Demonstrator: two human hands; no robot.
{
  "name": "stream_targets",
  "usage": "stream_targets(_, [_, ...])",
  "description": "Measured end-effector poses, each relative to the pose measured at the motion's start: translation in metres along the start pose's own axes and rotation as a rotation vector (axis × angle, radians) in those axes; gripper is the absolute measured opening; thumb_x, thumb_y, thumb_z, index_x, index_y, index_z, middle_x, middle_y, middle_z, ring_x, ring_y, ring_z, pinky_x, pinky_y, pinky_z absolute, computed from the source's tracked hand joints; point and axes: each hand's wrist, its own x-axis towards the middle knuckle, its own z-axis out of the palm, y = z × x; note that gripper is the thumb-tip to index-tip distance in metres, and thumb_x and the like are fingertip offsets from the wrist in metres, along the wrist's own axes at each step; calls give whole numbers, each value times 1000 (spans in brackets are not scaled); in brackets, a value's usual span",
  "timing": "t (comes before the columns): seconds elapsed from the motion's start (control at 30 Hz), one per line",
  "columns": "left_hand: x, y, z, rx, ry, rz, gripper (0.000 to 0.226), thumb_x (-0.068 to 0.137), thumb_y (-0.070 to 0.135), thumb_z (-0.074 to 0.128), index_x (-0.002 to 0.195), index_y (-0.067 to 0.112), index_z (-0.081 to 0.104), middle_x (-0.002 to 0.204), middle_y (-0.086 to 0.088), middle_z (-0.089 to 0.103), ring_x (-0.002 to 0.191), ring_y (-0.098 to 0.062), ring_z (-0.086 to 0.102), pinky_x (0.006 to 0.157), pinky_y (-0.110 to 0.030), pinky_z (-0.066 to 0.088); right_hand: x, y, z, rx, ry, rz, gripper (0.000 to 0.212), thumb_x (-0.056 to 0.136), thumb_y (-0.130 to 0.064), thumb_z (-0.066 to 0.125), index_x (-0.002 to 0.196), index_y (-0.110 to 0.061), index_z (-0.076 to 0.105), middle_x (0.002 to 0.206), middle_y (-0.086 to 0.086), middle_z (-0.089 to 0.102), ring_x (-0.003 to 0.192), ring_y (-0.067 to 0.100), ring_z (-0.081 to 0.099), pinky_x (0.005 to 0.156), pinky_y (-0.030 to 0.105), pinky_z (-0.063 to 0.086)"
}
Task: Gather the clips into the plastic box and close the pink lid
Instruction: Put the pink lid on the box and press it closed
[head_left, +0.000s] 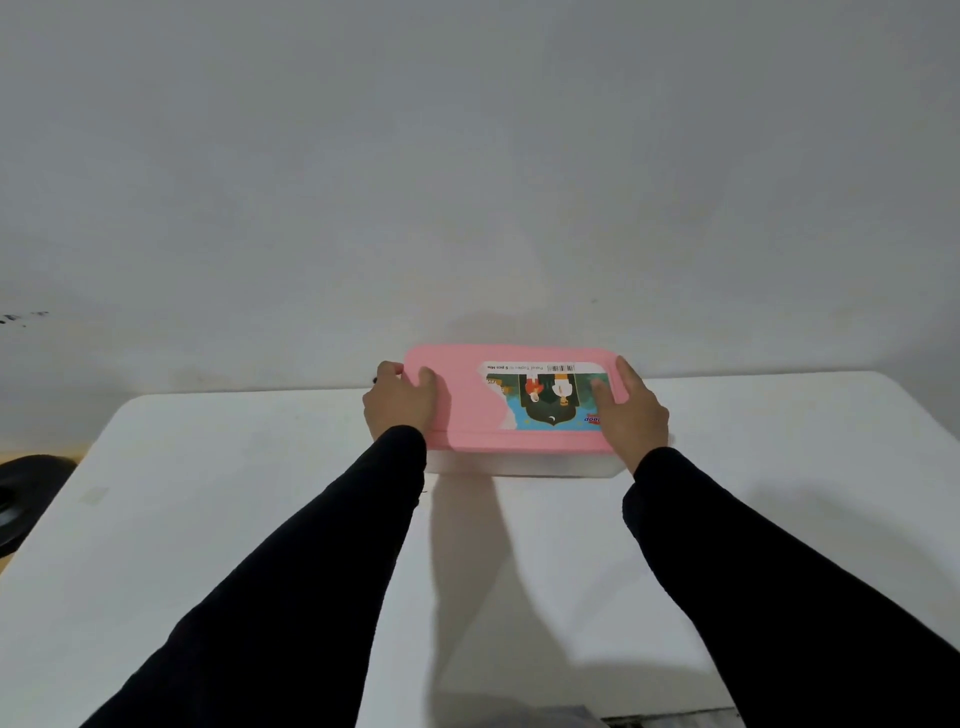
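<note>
Pink lid (467, 410): opaque plastic, smooth, matt to faintly satin, no glare under the fingertips (427, 375) of the left hand (400, 405). Between the two hands, a printed paper label (545, 395) with a slight sheen, one edge torn, lying partly beneath the thumb of the right hand (631, 415). Plastic box (519, 465) below the lid: translucent, frosted-looking plastic, smooth walls. Table (260, 493) under the wrists: white, matt, smooth surface with faint scuffs; material cannot be told. Sleeves (322, 571): black cloth, matt, soft, fine weave. Wall (467, 182) beyond the fingers: matt painted finish, lightly marked.
</note>
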Motion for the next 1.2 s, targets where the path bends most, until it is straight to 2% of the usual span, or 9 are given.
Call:
stream_targets(0.17, [-24,19,35,15,-2,15,41,89,31,51,124,9,51,118,-13,63,113,-30,53,80,-28,38,19,24,-34,-10,-11,0,55,95,-39,47,146,-27,31,142,7,50,127,31,47,105,34,37])
stream_targets(0.37, [-60,49,94,29,-13,17,45,89,33,51,128,9,48,121,-15,62,111,-34,56,90,-33,44,57,60,-87,-33,1,-3,55,95,-38,48,146,-26,32,141,7,52,127,31,47,104,34,37])
stream_targets(0.6, [-85,74,155,64,-12,21,47,92,31,48,131,6,45,120,-16,62,112,-33,56,89,-33,43,100,93,-127,-27,-1,-7,54,94,-37,49,145,-26,34,139,8,53,126,32,48,104,36,38])
stream_targets(1.03, [-97,84,208,92,39,-12,47,90,29,48,131,4,46,114,-20,65,106,-36,59,89,-34,45,144,124,-146,-62,-70,-30,52,96,-35,47,145,-23,34,146,4,47,130,29,45,107,32,33])
stream_targets(1.2, [-95,83,212,-8,70,-36,42,88,33,50,121,8,54,101,-9,61,98,-32,58,84,-31,43,151,126,-145,-28,-69,-47,52,95,-33,49,144,-23,36,147,1,46,131,28,44,108,31,33])
